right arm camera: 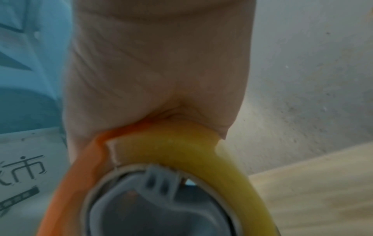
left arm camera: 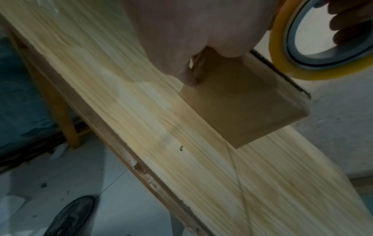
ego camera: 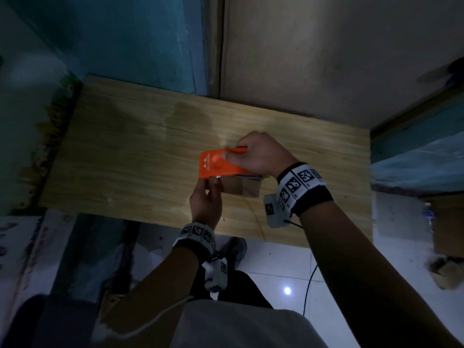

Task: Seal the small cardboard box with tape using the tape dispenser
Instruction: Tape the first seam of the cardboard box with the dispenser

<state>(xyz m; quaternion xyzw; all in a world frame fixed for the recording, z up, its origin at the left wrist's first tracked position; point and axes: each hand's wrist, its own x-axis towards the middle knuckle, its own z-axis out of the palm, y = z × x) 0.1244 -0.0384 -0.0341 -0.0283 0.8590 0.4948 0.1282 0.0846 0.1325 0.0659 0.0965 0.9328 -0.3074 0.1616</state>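
A small brown cardboard box (ego camera: 242,189) lies on the wooden table (ego camera: 125,159). My right hand (ego camera: 258,154) grips an orange tape dispenser (ego camera: 217,165) and holds it flat over the box top, with the thumb on its side plate. The dispenser carries a yellow tape roll (left arm camera: 282,52) (right arm camera: 181,143) on a grey core (right arm camera: 153,207). Its toothed blade (left arm camera: 282,75) runs along the box's (left arm camera: 242,105) upper edge. My left hand (ego camera: 207,197) holds the box's left end, with a fingertip (left arm camera: 189,80) against its corner. The box top is hidden under the dispenser.
The table stands against a teal and beige wall (ego camera: 301,59). Its near edge (left arm camera: 141,167) runs above a white tiled floor (ego camera: 276,259), where a dark shoe (left arm camera: 70,218) and a thin cable (ego camera: 310,280) show. Cardboard pieces (ego camera: 447,222) lie at the far right.
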